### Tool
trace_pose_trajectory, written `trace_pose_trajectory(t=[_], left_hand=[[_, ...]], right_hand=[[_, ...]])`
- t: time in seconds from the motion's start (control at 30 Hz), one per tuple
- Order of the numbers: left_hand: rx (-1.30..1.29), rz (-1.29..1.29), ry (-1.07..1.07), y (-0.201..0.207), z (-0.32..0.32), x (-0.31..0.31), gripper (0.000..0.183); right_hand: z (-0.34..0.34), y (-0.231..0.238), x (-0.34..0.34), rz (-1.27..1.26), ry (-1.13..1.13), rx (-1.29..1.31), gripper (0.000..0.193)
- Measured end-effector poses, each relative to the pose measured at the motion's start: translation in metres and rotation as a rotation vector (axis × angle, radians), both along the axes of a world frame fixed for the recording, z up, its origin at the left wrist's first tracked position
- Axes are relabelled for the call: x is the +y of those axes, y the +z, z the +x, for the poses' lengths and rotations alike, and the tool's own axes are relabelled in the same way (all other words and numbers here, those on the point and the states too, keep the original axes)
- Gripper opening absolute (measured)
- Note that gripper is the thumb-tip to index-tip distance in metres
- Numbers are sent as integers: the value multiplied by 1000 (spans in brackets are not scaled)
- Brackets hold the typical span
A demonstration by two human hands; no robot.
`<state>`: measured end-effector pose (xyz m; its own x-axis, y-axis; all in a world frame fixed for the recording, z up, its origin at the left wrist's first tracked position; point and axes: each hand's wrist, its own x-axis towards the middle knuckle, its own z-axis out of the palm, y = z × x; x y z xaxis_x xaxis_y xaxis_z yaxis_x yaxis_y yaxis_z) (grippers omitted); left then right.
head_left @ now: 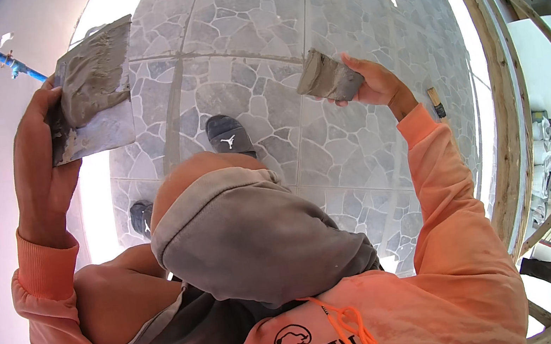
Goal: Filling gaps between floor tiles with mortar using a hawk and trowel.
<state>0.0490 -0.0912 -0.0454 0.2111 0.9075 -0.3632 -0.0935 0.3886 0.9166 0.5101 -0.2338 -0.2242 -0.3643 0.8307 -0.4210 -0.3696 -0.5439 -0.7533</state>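
My left hand (39,164) grips the left edge of a flat square board (95,88) loaded with a heap of wet grey mortar, held up near a white wall. My right hand (376,82) is closed on a trowel (328,77) whose blade is coated with grey mortar and points left. Both arms wear orange sleeves. The two hands are apart, with the stone-patterned floor between them.
Grey stone-patterned floor tiles (249,41) lie below me. My black shoes (229,135) and bent knee in grey shorts (241,227) fill the middle. A blue tap (13,63) sticks out of the white wall at left. Wooden scaffold poles (505,109) run along the right; a brush handle (435,102) lies near them.
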Motion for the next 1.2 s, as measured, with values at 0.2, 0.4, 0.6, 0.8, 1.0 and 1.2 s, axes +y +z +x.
trace_pose_trajectory(t=[0.2,0.4,0.6,0.8,1.0,1.2], left_hand=[[152,95,77,4,-69,4,40],[203,219,56,-7,-147,8,40],[136,200,30,-9,-183,8,39],[74,185,12,-10,-192,8,39],[28,191,-12,-9,-195,7,39],[-4,191,-34,-8,-195,5,39]], right_hand=[[43,-81,-15,2,-7,-508,54],[47,-166,3,426,324,-1521,56],[51,-214,33,560,462,-1754,60],[31,-218,42,515,577,-1845,58],[27,-203,48,302,786,-1952,56],[7,-216,16,529,505,-1828,57]])
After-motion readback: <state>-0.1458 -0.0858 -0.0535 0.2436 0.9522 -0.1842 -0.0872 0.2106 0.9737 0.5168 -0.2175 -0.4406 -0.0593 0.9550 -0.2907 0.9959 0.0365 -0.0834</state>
